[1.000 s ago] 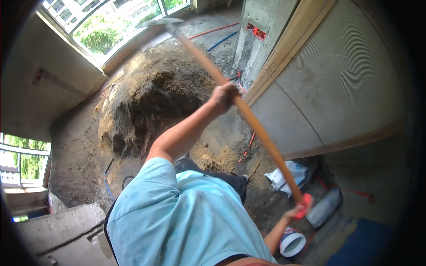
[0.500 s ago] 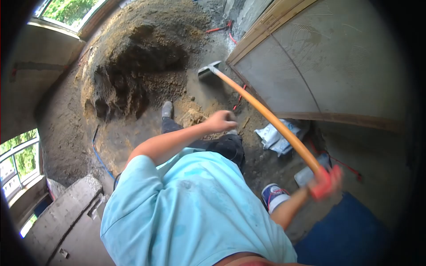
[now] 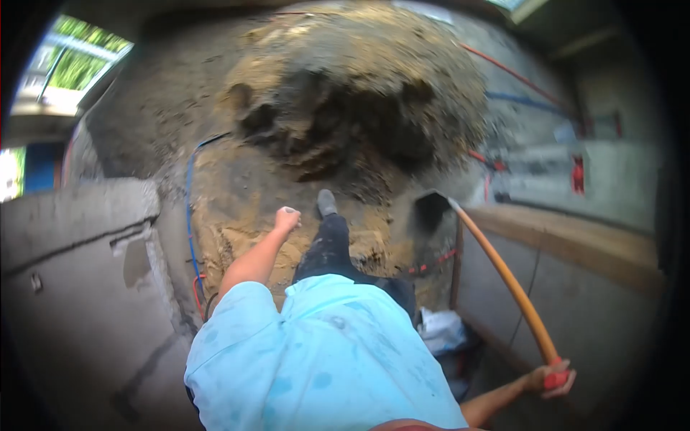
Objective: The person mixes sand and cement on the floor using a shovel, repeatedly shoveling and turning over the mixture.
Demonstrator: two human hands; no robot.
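My right hand [image 3: 552,379] is wrapped round the red end of a long orange-brown handle [image 3: 507,276] at the lower right. The handle runs up and left to a dark, broad metal blade [image 3: 431,210], which is low by the floor beside the sand pile. My left hand [image 3: 288,218] is away from the tool, over the sandy floor left of my foot [image 3: 327,202]. Its fingers look curled closed, and nothing shows plainly in them. A large sand and mortar pile [image 3: 345,65] with a dark, dug-out face rises in front of me.
A blue hose [image 3: 190,208] lies along the left floor beside a low concrete wall [image 3: 79,208]. Red and blue pipes [image 3: 514,72] cross the floor at upper right. On the right stands a wood-edged panel [image 3: 496,287]. A white bag [image 3: 440,329] lies near my right side.
My view has turned rightward, so the pile now sits ahead. My left hand, on the handle a second ago, is off it and curled. The blade has come down from beyond the pile to its near right.
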